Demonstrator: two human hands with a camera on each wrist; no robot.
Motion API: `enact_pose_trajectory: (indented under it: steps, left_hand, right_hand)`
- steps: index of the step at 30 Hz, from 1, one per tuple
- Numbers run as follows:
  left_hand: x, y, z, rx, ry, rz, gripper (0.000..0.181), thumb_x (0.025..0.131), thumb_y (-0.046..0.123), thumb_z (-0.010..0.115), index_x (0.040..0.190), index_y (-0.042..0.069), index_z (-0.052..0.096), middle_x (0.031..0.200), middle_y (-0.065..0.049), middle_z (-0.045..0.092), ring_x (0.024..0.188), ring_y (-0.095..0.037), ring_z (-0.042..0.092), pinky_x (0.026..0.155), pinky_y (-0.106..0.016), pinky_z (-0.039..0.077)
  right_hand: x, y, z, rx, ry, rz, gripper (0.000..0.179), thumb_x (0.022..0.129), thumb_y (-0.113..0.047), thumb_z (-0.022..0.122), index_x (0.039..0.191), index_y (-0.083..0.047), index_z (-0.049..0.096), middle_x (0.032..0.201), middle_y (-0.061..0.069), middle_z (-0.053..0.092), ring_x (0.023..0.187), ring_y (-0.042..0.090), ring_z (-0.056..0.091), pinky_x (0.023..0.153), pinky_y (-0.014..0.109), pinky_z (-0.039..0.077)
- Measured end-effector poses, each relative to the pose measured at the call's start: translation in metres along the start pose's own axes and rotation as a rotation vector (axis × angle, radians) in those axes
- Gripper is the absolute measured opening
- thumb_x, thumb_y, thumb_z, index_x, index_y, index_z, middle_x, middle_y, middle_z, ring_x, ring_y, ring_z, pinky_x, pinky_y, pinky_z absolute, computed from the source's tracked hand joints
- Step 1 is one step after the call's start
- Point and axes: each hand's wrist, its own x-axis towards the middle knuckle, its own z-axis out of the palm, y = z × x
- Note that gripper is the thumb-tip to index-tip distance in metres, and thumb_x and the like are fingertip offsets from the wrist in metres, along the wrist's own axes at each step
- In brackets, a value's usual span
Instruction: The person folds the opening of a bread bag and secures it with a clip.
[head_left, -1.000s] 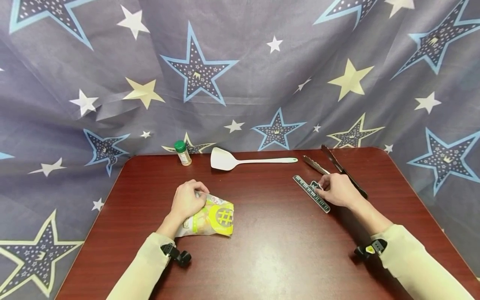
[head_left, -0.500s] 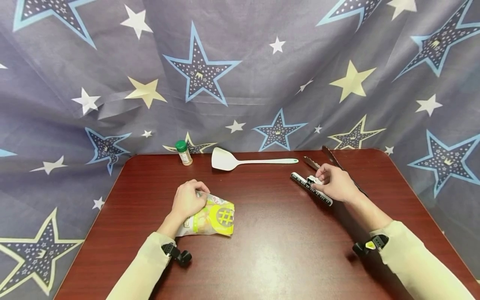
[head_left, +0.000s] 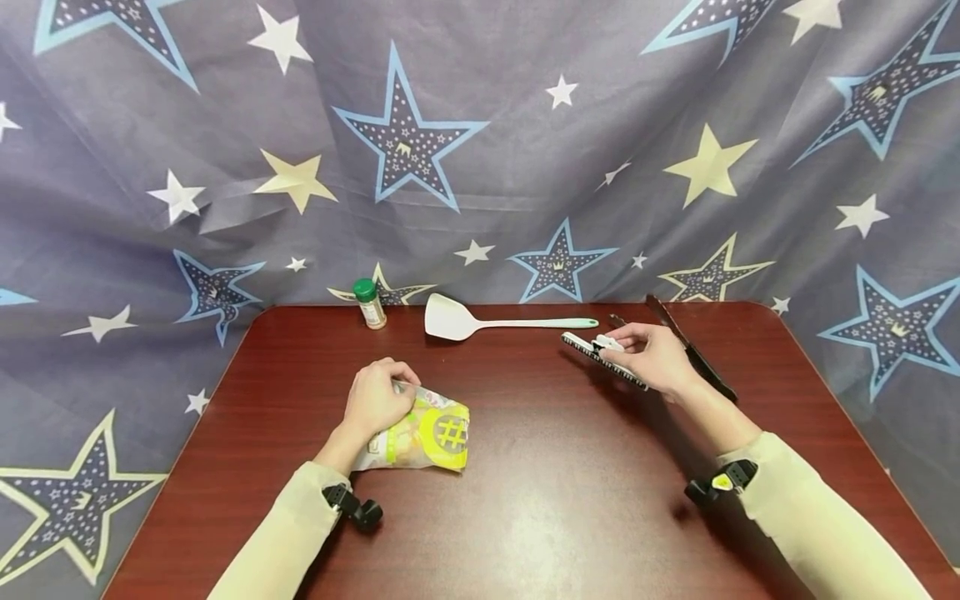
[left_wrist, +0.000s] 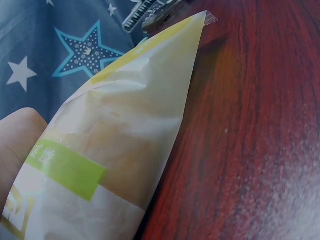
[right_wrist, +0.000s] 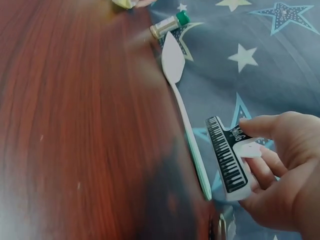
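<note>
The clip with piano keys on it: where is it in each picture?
Head: the clip is right of centre, below mid-height, pinched in the right hand.
Left wrist: the clip is small, by the top edge, left of centre.
Right wrist: the clip is right of centre, below mid-height.
Shared landmark: the star-patterned cloth.

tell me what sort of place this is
Probably a staged filming spot rather than a working kitchen: a star-print cloth backdrop hangs right behind the wood-grain table, and the person wears black wrist cameras.
</note>
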Motion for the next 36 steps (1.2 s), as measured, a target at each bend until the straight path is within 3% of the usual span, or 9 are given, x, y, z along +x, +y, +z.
enact_pose_trajectory:
  steps: [11,16,27,36]
  left_hand:
    - [0.001,-0.002,-0.001,0.000,-0.008,-0.005,0.011,0.078,0.016,0.072,0.083,0.023,0.079,0.083,0.002,0.070,0.079,-0.024,0.065,0.073,-0.041,0.050]
    - [0.001,-0.002,-0.002,-0.001,-0.006,-0.008,0.013,0.078,0.015,0.071,0.083,0.023,0.079,0.082,0.001,0.070,0.079,-0.024,0.066,0.072,-0.041,0.050]
    - [0.000,-0.002,0.001,-0.009,-0.004,-0.013,0.012,0.078,0.016,0.073,0.083,0.024,0.080,0.081,0.002,0.069,0.079,-0.024,0.065,0.072,-0.040,0.049]
    - [0.000,-0.001,0.000,-0.009,0.007,-0.002,0.011,0.078,0.016,0.073,0.084,0.023,0.080,0.081,0.001,0.069,0.081,-0.027,0.067,0.074,-0.043,0.051]
  right_hand:
    - [0.009,-0.018,0.038,0.122,-0.009,-0.021,0.033,0.087,-0.021,0.089,0.112,-0.001,0.079,0.091,0.002,0.075,0.075,0.004,0.068,0.067,0.020,0.056]
    - [0.007,-0.026,0.057,0.166,-0.046,-0.031,0.030,0.087,-0.017,0.088,0.111,0.000,0.080,0.092,0.006,0.078,0.074,0.004,0.069,0.067,0.020,0.056]
    - [-0.001,-0.035,0.092,0.154,-0.121,-0.045,0.022,0.086,-0.018,0.089,0.105,-0.008,0.085,0.088,0.008,0.083,0.068,0.004,0.069,0.061,0.020,0.054]
    - [-0.005,-0.039,0.114,0.225,-0.172,0.029,0.018,0.088,-0.016,0.087,0.103,-0.006,0.086,0.090,0.008,0.083,0.067,-0.001,0.069,0.063,0.018,0.055]
